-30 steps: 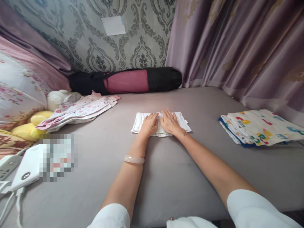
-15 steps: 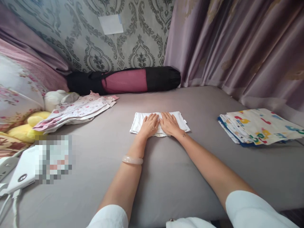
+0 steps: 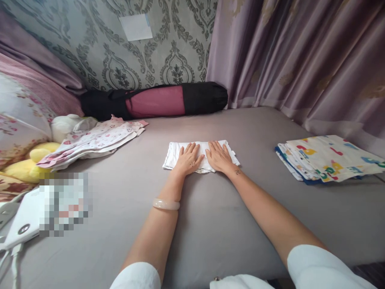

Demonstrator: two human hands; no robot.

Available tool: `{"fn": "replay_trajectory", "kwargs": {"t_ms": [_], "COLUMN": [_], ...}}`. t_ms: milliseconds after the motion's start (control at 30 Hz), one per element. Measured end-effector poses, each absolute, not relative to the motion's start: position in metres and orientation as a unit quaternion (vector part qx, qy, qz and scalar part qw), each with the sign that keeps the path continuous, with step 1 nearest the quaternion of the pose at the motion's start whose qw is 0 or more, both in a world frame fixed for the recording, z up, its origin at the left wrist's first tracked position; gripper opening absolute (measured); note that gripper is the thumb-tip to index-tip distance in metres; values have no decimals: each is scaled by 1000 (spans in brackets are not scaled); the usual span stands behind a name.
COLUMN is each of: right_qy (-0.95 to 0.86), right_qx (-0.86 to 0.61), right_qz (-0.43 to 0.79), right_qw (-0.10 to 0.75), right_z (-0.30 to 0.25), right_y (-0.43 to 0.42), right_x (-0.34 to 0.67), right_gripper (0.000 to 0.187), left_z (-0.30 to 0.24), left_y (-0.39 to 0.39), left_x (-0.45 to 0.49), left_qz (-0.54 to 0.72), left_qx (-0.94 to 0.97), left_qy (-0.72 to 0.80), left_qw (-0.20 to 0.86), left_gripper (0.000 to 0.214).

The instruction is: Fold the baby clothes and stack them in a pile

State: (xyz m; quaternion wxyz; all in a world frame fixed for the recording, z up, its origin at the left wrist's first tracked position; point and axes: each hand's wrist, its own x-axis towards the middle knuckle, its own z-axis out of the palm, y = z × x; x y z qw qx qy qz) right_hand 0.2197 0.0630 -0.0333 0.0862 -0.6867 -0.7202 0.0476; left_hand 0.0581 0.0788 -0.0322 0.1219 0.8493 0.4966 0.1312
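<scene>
A folded white cloth (image 3: 203,151), perhaps a garment, lies flat on the grey bed sheet (image 3: 216,228), with a small tag at its right edge. My left hand (image 3: 189,159) rests palm down on its left half, fingers stretched out. On the right half my right hand (image 3: 221,156) lies flat too, its fingers slightly spread. Cloth shows in the gap between the two hands. Parts of the cloth under both palms are hidden. A pale bangle (image 3: 166,204) circles my left forearm.
At the right lies a stack of folded printed cloths (image 3: 333,158). Pink-and-white clothes (image 3: 96,138) are piled at the left, beside a yellow plush toy (image 3: 28,166). A white power bank (image 3: 25,218) with cables sits nearer. A long black-and-pink bag (image 3: 156,100) lies along the wall.
My hands have slid apart on the cloth, the right one moving right and the left thumb spreading. The view has shifted slightly. The cloth stays in place.
</scene>
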Motion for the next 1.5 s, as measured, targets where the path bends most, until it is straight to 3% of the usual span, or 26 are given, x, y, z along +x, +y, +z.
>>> {"fn": "replay_trajectory", "kwargs": {"t_ms": [400, 767, 833, 967, 1033, 1500], "right_qy": [-698, -690, -691, -712, -735, -766], "right_qx": [-709, -718, -717, -689, -661, -628], "right_qz": [-2, 32, 24, 4, -3, 7], "right_qw": [98, 80, 91, 136, 150, 137], "right_z": [-35, -38, -34, -28, -28, -36], "right_y": [63, 65, 62, 54, 50, 45], "right_x": [234, 240, 236, 216, 205, 195], "right_gripper": [59, 61, 60, 59, 60, 60], "left_z": [-32, -30, -31, -35, -38, -45], "left_y": [76, 77, 79, 89, 94, 69], "left_x": [53, 51, 50, 48, 47, 70], "left_qz": [130, 115, 127, 202, 251, 198], "left_qx": [859, 864, 863, 831, 807, 818], "left_qy": [478, 465, 460, 488, 511, 540], "left_qw": [131, 155, 165, 175, 158, -4], "left_gripper": [80, 93, 90, 54, 47, 50]}}
